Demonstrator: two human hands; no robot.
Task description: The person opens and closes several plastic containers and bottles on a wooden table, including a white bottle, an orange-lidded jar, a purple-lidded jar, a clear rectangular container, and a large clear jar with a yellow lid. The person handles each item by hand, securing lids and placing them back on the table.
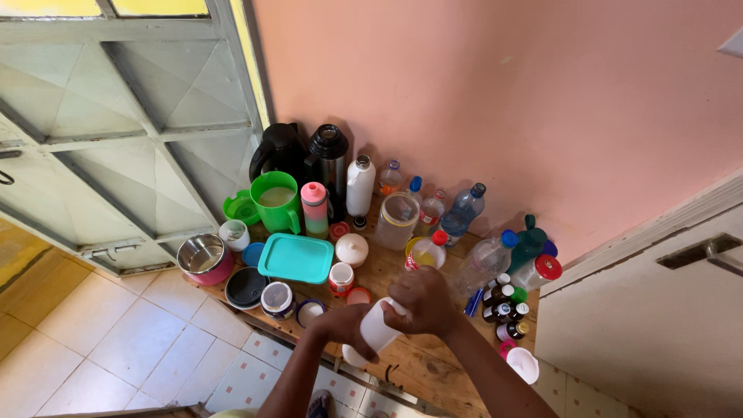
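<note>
- Left of table [402,371]: steel bowl [203,255], green jug [275,200], teal lid [296,258], small tubs, all untouched.
- Centre: left hand [344,323] wraps white bottle [377,329] low, held tilted over table's front edge.
- Right hand [422,300] clamps bottle's top; looks mid-twist, cap on or off can't be told.
- Right: clear bottles, brown vials [503,306], unhandled.

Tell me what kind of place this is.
Probably a home, a kitchen corner by the door. A low wooden table against a pink wall holds flasks, a green jug, bottles and small medicine bottles. Both hands grip a white bottle.
</note>
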